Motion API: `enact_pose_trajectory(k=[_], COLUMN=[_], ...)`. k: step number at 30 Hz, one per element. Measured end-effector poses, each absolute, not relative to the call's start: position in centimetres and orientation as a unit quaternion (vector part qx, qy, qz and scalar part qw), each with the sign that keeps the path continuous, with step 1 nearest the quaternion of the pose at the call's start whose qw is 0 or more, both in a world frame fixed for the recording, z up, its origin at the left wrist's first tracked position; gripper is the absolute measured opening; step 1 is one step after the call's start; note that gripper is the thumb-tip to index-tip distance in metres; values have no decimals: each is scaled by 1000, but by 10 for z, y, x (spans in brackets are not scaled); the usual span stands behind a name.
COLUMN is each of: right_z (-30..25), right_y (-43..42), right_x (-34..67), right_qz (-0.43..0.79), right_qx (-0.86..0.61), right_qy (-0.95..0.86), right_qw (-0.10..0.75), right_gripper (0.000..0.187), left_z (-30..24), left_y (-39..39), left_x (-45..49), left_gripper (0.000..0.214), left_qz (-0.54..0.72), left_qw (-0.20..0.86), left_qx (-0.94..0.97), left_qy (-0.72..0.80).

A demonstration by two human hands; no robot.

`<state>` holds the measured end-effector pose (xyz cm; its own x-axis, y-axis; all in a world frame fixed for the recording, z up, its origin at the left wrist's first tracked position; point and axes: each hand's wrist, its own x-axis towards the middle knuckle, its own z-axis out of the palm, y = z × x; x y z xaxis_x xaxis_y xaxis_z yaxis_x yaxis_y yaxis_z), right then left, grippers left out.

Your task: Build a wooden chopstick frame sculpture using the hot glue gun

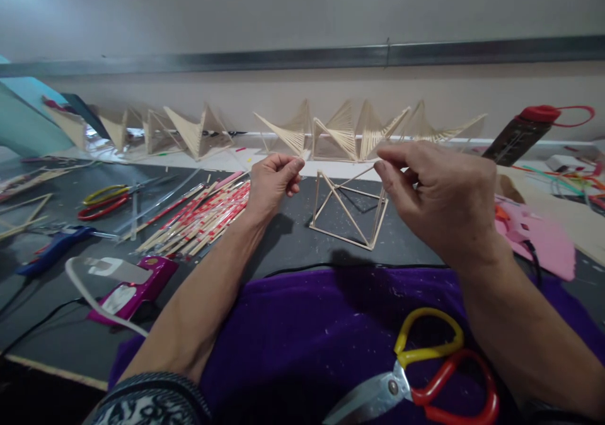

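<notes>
Near the middle of the grey bench (288, 251), one open frame of thin wooden sticks (347, 212) stands with a diagonal across its near side. The two hands are apart from each other. The left hand (273, 184) is beside the frame, clear of it, with thumb pressed to forefinger and the other fingers curled; no held item is discernible. The right hand (439, 198) is at the frame's upper right corner, thumb and forefinger close together; whether it grips the corner cannot be determined, as the fingers cover it. Left of the left hand lies a pile of red-marked sticks (203, 217), with a blue tool (57, 250) farther left. Behind the frame, a row of fanned stick models (340, 141) lines the wall. Scissors (401, 379) with one yellow and one red handle lie on purple cloth (293, 337) in the foreground.
</notes>
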<state>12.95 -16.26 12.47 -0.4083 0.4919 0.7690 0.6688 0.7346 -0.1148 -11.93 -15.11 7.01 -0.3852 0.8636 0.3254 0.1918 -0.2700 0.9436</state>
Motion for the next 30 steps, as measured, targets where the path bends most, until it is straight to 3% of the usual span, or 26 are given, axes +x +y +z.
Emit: enact_pose_trajectory(k=[15,18,21,25,30], right_z=[141,141,135,124,129], right_y=[-138,-122,-102,-81,-72], right_x=[163,167,172,187,215], right_qz=[-56,-23,10,48,80], right_qx=[-384,-387,-392,-412,-426], right_qy=[-771,-777,-788,-785,-747], right_qw=[505,495,474,461,503], right_gripper=[23,22,23,21,20], left_z=[104,110,113,116,130], left_y=[-203,-228,-237,-225,-206], left_x=[-69,-40,-21,-19,-14], left_gripper=[55,43,8,24,10], left_qz=[593,514,433,484,528], left_qw=[196,246,225,129,149], left_qx=[625,701,751,705,646], left_qy=[467,430,445,502,530])
